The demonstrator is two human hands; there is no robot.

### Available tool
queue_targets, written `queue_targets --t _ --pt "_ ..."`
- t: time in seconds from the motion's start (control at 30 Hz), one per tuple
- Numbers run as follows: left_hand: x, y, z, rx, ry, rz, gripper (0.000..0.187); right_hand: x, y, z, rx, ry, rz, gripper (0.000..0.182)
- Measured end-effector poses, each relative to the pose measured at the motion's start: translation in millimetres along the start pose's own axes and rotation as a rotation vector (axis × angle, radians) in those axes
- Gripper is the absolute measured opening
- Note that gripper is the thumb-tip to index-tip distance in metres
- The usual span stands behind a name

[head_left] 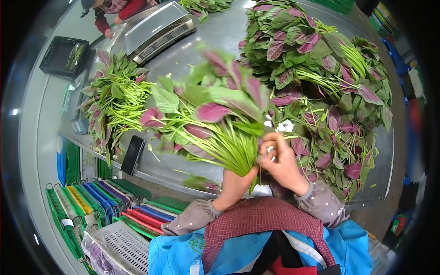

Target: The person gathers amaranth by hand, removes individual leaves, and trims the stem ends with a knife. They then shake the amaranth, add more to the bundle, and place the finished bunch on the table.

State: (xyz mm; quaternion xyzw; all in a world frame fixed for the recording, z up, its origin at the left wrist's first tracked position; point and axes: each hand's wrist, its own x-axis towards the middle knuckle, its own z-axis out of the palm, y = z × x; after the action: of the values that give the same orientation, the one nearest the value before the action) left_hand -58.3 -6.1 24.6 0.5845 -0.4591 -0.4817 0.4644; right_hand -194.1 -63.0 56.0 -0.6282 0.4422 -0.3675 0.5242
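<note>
My left hand is closed around the lower stems of a bunch of amaranth greens, whose green and purple leaves fan up and to the left, partly blurred. Close against the right side of the stems, my right hand has its thumb and forefinger pinched together. Whatever is in that pinch is too small to make out. Loose amaranth lies spread to the right of my hands, and a small sprig rests near the table edge by my left hand.
Stacked amaranth bunches fill the metal table's back right; more amaranth lies left. A scale stands at the back, near another person's red sleeve. A phone lies at the front edge, above colored crates.
</note>
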Motion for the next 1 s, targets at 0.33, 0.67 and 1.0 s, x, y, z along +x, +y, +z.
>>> queue_targets --t 0.33,0.67,1.0 --pt "0 -31 -7 -0.825 -0.334 -0.735 0.034 -2 77 -4 0.662 -0.116 0.73 0.021" --pt "-1 -30 -3 -0.773 -0.372 -0.696 0.041 -10 62 -10 0.306 0.166 0.356 0.027" --pt "-7 -27 11 -0.596 -0.204 -0.456 0.032 19 24 27 -0.612 -0.134 -0.436 0.016"
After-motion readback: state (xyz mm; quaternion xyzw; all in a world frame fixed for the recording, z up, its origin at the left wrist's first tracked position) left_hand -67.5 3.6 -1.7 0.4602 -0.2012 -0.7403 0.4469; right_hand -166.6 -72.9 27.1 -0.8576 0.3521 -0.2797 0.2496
